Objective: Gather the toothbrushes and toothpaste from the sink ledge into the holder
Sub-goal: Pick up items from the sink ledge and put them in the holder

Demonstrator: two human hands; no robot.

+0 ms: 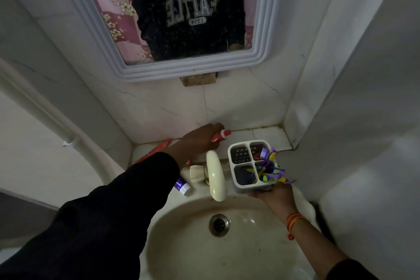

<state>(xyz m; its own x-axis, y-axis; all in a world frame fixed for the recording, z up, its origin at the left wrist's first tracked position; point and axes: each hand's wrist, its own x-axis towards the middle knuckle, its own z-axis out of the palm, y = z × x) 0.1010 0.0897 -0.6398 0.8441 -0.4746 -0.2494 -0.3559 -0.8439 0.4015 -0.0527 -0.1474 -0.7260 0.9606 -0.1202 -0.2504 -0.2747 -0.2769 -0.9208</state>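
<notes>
My right hand (pixel 273 195) holds a white four-compartment holder (pixel 234 167) from below, above the sink's right rim. Several purple and yellow toothbrushes (pixel 270 169) stick out of its near right compartment. My left hand (pixel 200 138) rests on the tiled ledge behind the tap, its fingers closed around a red toothpaste tube (pixel 219 136) whose white cap points right. A second red tube (pixel 156 149) lies on the ledge to the left, partly under my sleeve. A purple and white tube (pixel 183 185) lies on the sink's rim left of the tap.
A cream tap (pixel 216 177) with a knob (pixel 196 173) stands between my hands. The basin (pixel 181 245) with its drain (pixel 219 225) lies below. A framed mirror (pixel 181 70) hangs above the ledge. Tiled walls close in on both sides.
</notes>
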